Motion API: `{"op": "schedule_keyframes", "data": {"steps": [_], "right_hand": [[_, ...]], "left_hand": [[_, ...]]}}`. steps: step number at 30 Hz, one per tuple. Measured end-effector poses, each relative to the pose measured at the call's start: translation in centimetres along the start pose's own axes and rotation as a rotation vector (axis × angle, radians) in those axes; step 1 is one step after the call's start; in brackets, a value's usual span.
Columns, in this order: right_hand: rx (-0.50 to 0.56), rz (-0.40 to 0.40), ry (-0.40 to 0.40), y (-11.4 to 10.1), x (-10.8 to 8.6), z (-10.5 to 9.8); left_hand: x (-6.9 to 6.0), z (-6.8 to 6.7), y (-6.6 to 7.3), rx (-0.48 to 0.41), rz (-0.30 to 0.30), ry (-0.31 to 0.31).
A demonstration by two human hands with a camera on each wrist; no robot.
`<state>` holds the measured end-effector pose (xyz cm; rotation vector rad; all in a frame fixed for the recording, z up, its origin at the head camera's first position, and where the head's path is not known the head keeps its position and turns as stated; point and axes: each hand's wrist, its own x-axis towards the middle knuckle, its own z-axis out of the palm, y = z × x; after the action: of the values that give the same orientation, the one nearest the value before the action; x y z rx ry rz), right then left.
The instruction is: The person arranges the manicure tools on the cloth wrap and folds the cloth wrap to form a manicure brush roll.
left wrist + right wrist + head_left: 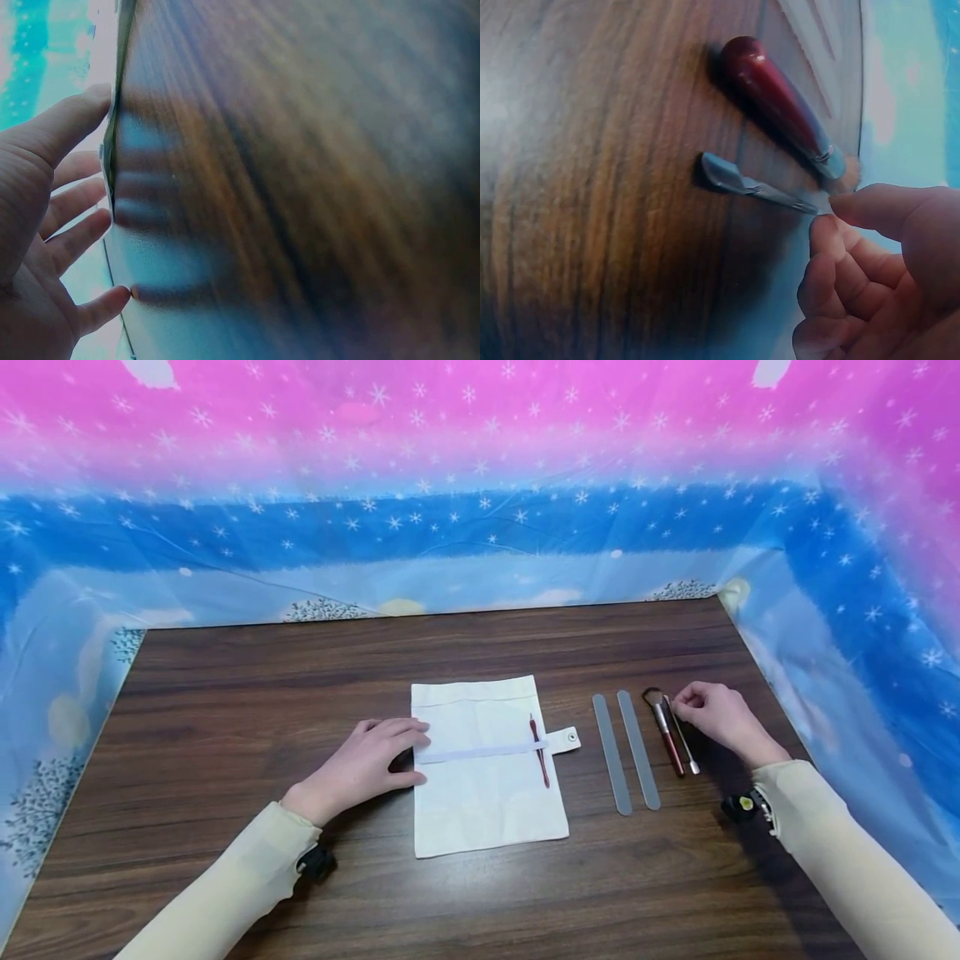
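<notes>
My left hand [367,760] rests at the left edge of a white fabric pouch [487,806], fingers spread over its border. In the left wrist view, the fingertips [97,225] touch the pouch's edge. At the right, my right hand [723,714] pinches the far end of a slim metal cuticle pusher [686,747] between thumb and index finger. Its flat, scoop-like tip [721,172] lies close to the table in the right wrist view. Beside it lies a makeup brush [667,739] with a dark red handle.
A slim red-handled tool [540,760] sits under the pouch's elastic strap [480,752]. A snap tab [564,740] sticks out rightward. Two grey nail files [612,756] lie between pouch and brush. Patterned cloth [480,527] hangs around the wooden table [262,693].
</notes>
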<state>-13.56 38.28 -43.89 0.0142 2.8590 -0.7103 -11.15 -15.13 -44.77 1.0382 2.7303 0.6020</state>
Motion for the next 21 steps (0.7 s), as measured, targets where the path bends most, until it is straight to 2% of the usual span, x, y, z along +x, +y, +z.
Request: {"op": "schedule_keyframes", "data": {"steps": [11,21], "right_hand": [[-0.036,-0.011,-0.016,0.38,0.28,0.09],[-0.078,0.022,-0.075,0.13,0.23,-0.32]], "left_hand": [[0.01,0.00,0.06,-0.004,-0.004,-0.003],[-0.01,0.05,0.03,-0.003,-0.004,-0.002]]}}
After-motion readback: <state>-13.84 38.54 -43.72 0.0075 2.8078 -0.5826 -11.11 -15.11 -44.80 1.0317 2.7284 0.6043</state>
